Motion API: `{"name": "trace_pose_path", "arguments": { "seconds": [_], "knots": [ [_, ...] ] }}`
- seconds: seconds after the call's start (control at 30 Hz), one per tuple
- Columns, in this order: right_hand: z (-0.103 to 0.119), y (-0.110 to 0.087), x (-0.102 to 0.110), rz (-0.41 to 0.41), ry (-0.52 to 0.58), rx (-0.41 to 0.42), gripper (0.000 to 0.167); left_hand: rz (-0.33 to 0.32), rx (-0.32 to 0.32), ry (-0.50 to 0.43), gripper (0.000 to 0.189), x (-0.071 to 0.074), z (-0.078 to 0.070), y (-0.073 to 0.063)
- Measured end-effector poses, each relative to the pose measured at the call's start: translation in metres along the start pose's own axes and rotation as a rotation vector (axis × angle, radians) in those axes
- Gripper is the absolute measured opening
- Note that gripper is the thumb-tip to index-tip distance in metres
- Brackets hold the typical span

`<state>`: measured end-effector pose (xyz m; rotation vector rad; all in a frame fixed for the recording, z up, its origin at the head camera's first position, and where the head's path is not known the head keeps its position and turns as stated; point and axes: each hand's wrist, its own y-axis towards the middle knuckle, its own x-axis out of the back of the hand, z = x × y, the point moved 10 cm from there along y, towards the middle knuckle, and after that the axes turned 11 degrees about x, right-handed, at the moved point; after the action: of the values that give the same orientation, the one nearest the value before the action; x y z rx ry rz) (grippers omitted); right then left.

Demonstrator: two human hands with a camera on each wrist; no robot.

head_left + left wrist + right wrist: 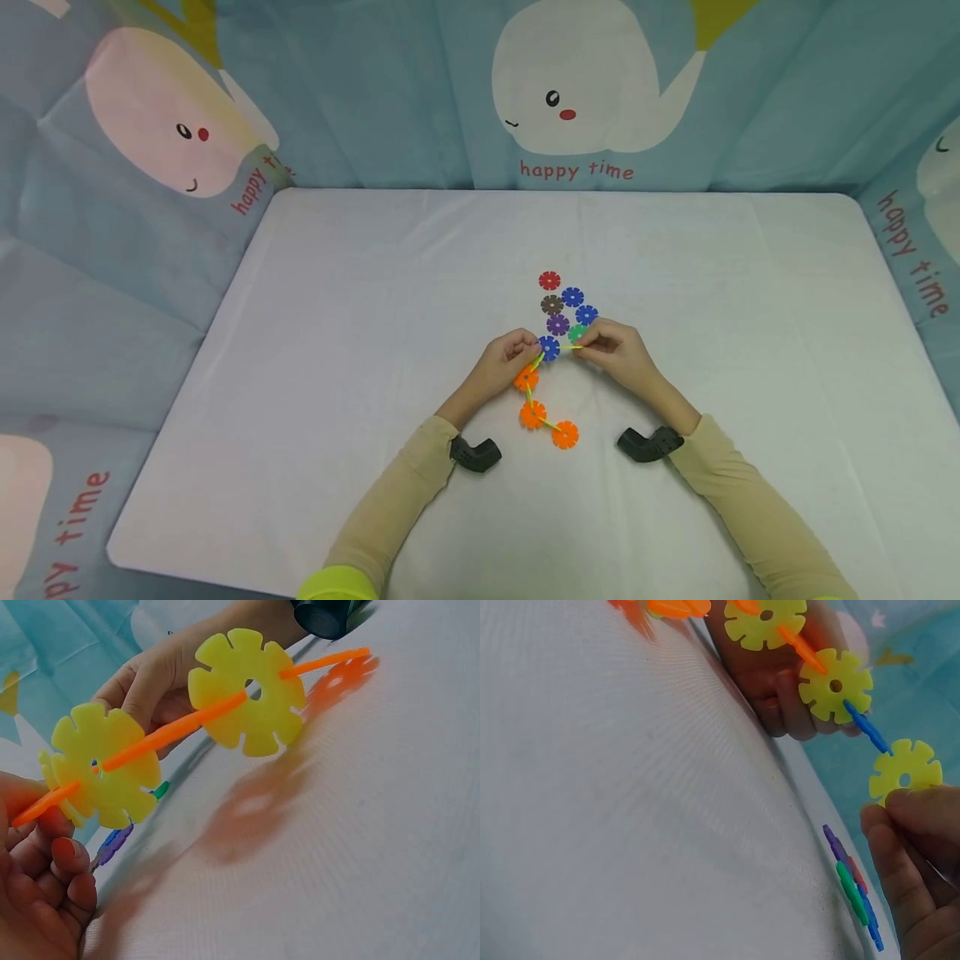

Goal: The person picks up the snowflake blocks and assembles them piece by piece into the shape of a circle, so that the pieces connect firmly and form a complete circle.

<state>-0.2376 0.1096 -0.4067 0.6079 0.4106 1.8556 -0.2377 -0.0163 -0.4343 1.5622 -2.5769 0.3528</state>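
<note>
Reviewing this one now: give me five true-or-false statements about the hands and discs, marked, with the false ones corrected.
1. The right hand pinches a yellow disc. True.
2. The left hand holds nothing. False: it holds the chain.
3. The chain's end nearest the person is a green disc. False: it is an orange disc.
4. The red disc lies farther from the person than the brown disc. True.
5. The hands are bringing two red discs together. False: a blue disc shows between them.
</note>
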Motion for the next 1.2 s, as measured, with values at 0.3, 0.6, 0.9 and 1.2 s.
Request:
{"name": "trace_pose_path", "arguments": {
  "seconds": [0.3, 0.6, 0.9, 1.2],
  "knots": [
    [0.005, -0.002, -0.003, 0.009, -0.012, 0.065, 0.019, 0.028, 0.013, 0.02, 0.012, -0.003, 0.006, 0.0],
    [0.011, 0.0, -0.007, 0.033, -0.004, 0.157, 0.022, 0.043, 0.0, 0.038, 0.009, -0.004, 0.003, -0.001],
    [0.012, -0.002, -0.008, 0.039, -0.004, 0.167, 0.022, 0.054, -0.003, 0.058, 0.008, -0.006, 0.002, 0.0],
    [0.007, -0.002, -0.009, 0.009, 0.021, 0.095, 0.019, 0.04, -0.01, 0.031, 0.009, -0.004, 0.001, 0.0]
  ]
}}
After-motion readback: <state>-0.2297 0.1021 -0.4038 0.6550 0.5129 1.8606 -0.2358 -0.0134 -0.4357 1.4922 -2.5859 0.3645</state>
